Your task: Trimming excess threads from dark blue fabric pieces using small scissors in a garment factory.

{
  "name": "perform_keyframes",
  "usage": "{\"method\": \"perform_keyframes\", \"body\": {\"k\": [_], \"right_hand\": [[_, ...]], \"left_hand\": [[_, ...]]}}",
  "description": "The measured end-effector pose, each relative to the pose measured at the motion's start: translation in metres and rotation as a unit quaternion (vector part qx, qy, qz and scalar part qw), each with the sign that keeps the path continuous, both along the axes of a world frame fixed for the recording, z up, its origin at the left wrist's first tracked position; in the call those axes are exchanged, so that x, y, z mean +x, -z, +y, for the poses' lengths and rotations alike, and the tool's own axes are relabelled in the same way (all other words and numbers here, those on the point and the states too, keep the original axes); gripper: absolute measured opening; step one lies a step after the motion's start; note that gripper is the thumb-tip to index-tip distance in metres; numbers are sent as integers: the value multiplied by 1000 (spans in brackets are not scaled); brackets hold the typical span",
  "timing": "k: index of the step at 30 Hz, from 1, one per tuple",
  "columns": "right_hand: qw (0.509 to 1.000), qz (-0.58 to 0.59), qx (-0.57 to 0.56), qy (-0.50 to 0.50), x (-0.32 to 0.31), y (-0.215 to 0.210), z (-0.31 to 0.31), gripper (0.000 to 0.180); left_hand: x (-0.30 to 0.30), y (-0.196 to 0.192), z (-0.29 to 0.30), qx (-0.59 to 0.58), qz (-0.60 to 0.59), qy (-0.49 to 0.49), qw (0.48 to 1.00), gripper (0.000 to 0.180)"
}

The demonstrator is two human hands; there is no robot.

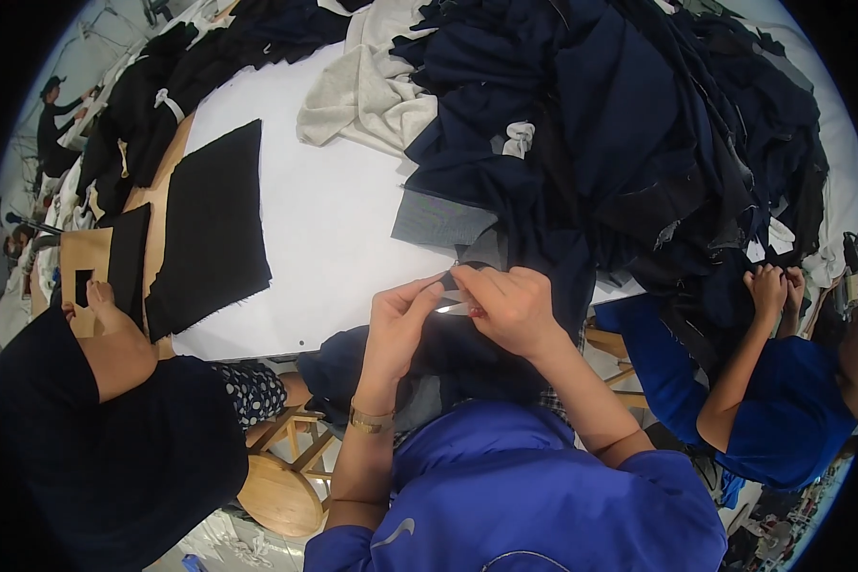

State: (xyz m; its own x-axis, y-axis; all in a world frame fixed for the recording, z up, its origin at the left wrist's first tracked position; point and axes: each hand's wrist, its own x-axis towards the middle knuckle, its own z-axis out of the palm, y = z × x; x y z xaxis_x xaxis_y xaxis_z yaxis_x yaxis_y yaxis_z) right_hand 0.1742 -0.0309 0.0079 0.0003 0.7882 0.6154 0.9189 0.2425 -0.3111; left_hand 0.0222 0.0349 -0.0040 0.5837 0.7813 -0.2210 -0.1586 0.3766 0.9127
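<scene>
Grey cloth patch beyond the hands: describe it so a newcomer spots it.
From the white surface, go right to the big navy cloth heap. At its near left edge, beyond the left hand and right hand, is the grey cloth patch: flat, straight-edged, paler than the navy beside it.

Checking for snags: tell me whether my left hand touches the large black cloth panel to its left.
Apart. The head view shows white surface between your left hand and the black cloth panel.
</scene>
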Motion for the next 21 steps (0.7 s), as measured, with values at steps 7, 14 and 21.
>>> {"method": "perform_keyframes", "body": {"k": [7, 14, 21], "right_hand": [[1000, 9, 13, 14, 8, 4, 5, 24], [956, 253, -15, 147, 25, 17, 7, 23], [940, 331, -60, 50, 8, 0, 0, 16]], "left_hand": [[0, 1, 0, 1, 13, 12, 1000, 23], [0, -2, 0, -27, -29, 3, 999, 23], [1, -2, 2, -31, -24, 1, 999, 24]]}}
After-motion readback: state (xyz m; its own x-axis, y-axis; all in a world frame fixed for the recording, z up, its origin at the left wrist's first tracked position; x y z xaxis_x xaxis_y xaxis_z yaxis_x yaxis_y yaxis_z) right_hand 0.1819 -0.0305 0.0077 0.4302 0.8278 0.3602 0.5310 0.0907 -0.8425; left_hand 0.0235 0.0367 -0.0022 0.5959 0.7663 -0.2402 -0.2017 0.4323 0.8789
